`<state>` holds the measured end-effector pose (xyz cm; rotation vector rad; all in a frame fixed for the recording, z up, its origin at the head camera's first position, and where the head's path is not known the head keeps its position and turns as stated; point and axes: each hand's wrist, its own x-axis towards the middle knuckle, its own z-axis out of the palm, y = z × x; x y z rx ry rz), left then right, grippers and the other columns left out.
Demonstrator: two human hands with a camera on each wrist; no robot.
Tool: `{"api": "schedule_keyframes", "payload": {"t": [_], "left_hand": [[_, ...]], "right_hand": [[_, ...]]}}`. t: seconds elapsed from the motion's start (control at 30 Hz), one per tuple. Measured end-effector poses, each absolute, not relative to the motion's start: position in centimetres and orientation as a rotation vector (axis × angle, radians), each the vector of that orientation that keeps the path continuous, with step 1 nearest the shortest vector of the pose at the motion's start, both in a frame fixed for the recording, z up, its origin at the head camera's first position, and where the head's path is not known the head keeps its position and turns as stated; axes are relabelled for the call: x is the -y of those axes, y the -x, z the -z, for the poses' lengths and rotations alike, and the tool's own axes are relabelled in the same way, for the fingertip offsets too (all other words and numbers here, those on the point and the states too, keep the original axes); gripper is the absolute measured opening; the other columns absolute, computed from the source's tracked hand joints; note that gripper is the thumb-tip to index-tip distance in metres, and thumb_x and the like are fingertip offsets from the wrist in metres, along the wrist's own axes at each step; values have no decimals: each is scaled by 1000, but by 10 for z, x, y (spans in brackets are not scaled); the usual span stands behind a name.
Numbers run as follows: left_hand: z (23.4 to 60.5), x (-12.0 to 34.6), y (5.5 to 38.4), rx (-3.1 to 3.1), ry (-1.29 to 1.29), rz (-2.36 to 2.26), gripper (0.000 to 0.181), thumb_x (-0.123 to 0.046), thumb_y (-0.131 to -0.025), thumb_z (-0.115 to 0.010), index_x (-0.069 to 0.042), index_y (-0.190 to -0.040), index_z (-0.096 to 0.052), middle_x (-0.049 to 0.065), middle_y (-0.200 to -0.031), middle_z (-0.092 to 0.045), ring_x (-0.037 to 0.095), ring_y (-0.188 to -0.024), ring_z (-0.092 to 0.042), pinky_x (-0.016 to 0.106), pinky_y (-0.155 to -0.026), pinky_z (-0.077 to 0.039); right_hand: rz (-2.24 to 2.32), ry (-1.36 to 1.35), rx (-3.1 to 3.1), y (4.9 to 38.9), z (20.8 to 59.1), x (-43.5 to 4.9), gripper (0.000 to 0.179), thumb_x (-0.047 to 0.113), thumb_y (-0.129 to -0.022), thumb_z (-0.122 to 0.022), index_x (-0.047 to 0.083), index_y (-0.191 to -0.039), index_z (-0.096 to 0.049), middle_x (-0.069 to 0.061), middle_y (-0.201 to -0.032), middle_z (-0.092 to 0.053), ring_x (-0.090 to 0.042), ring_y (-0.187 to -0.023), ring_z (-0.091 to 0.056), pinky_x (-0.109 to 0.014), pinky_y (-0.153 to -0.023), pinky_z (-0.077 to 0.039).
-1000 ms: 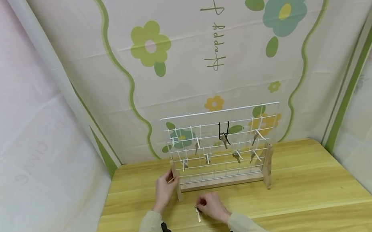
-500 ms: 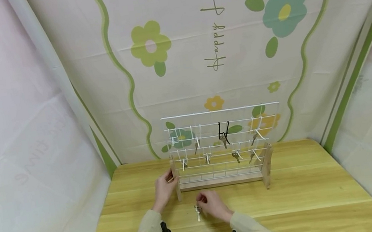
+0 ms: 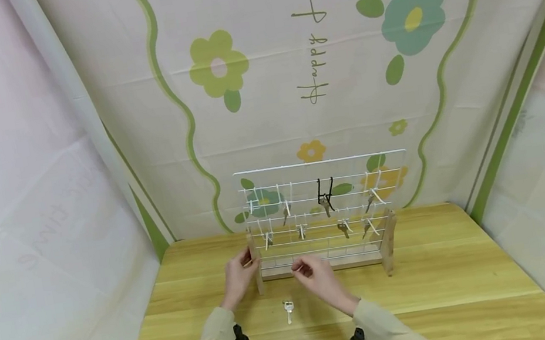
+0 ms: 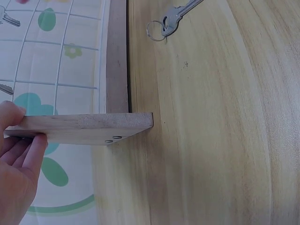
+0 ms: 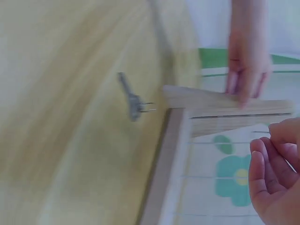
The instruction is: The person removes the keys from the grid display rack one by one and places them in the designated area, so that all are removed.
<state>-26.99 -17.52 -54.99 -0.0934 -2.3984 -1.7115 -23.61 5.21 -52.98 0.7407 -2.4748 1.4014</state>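
A silver key (image 3: 288,308) with a split ring (image 4: 153,32) lies on the wooden tabletop, in front of a white wire rack (image 3: 324,161). My left hand (image 3: 238,276) pinches the rack's left wooden side panel (image 4: 79,123), thumb on one face and fingers on the other. Beyond the key, my right hand (image 3: 319,278) is raised before the rack's lower bar, apart from the key. Its fingers (image 5: 262,171) are loosely bent and nothing shows between them. In the right wrist view the key (image 5: 133,105) is slightly blurred.
Several keys hang from white hooks on the rack, and one key hangs on a black hook (image 3: 325,192). The right wooden side panel (image 3: 389,243) stands on the table (image 3: 460,271). A flower-printed cloth (image 3: 264,118) rises behind.
The right hand has let go of the key's ring and moved away, forward and slightly right. The key stays on the table. The left hand keeps its hold on the side panel.
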Motion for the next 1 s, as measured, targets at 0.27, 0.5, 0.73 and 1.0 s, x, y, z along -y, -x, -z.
{"api": "schedule_keyframes", "payload": {"t": [0.27,0.5,0.73,1.0], "left_hand": [[548,174,268,2405,113,1682,45,5,-90,-65,15,-132,-53,35,-127,-60,46,-115,-64,39,-90,-62],[547,175,268,2409,89,1698,47,3,-90,-66,13,-135,-53,33,-130,-60,44,-117,-64,36,-91,-61],[549,176,268,2406,110,1719,47,3,-91,-65,13,-135,-52,34,-131,-59,46,-118,-62,39,-92,-61],[549,176,269,2397,114,1721,46,4,-91,-65,14,-134,-53,36,-130,-58,50,-118,-60,38,-91,-62]], "right_hand": [[-1394,-758,2411,227,488,-60,10,2,-86,-73,5,-95,-70,-6,-89,-73,-11,-75,-67,-17,-67,-61],[-1282,-802,2220,232,462,-65,13,0,-86,-72,6,-97,-69,-5,-90,-72,-11,-76,-66,-20,-67,-61],[-1283,-741,2084,250,443,-62,13,-1,-87,-70,0,-101,-68,-10,-93,-71,-14,-77,-67,-21,-69,-62],[-1442,-573,2090,265,432,-50,16,2,-91,-68,-1,-106,-67,-13,-101,-71,-21,-85,-68,-29,-76,-64]]}}
